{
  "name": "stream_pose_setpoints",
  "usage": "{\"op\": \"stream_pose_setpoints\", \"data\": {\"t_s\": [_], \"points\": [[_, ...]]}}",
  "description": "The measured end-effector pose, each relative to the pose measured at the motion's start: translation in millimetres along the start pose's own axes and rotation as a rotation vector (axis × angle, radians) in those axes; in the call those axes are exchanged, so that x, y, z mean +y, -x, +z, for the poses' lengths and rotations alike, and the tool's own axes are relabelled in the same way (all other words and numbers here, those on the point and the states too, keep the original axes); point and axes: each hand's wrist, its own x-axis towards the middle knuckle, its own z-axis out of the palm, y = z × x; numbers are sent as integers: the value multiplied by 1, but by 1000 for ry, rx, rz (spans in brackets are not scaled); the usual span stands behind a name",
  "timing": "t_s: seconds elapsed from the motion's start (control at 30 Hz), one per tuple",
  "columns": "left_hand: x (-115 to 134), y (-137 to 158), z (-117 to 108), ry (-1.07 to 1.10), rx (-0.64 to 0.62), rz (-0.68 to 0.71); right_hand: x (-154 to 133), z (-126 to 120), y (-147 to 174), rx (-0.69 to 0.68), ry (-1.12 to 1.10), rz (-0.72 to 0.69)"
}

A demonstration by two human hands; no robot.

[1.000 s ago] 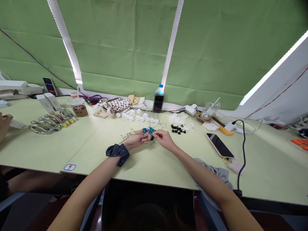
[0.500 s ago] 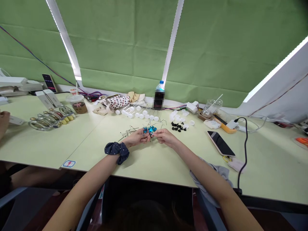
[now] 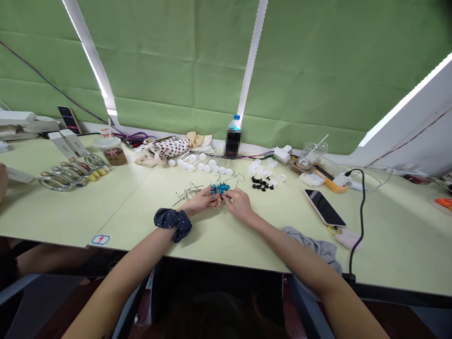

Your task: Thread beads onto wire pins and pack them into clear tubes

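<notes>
The left hand (image 3: 202, 201) pinches a shiny blue part (image 3: 213, 189), with more blue parts (image 3: 223, 187) just beyond it, each probably light, stiff, slippery and best nipped by the edges; whether the right hand (image 3: 238, 202) alongside grips anything, I cannot tell.

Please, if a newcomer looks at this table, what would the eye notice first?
Probably the large green fabric panels, which fill most of the upper view. Next, near the centre, the small shiny blue pieces held in the bare left hand, with the bare right hand at them. Small black disc-headed pieces lie to their right.
</notes>
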Motion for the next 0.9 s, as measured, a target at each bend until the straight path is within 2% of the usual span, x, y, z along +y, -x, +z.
{"op": "stream_pose_setpoints", "data": {"t_s": [0.13, 0.27, 0.37, 0.47, 0.57, 0.8, 0.9], "points": [[-4, -3, 4, -31, -33, 38, 7, 1, -5, 124, -221, 117], [-5, -3, 4, -49, -64, 51, 12, 1, -7, 139, -376, 178], [-4, -2, 3, -38, -87, 49, 7, 0, -6, 83, -373, 212], [-4, -1, 3, -45, -90, 58, 0, -3, -3, 14, -234, 243], [-3, -1, 2, -49, -91, 55, -3, -4, -1, -21, -197, 205], [0, 0, 0, -57, -53, 66, 10, -6, -4, -109, -451, 83], [1, 1, 2, -50, -64, 59, 14, -7, -5, -73, -447, 92]]}}
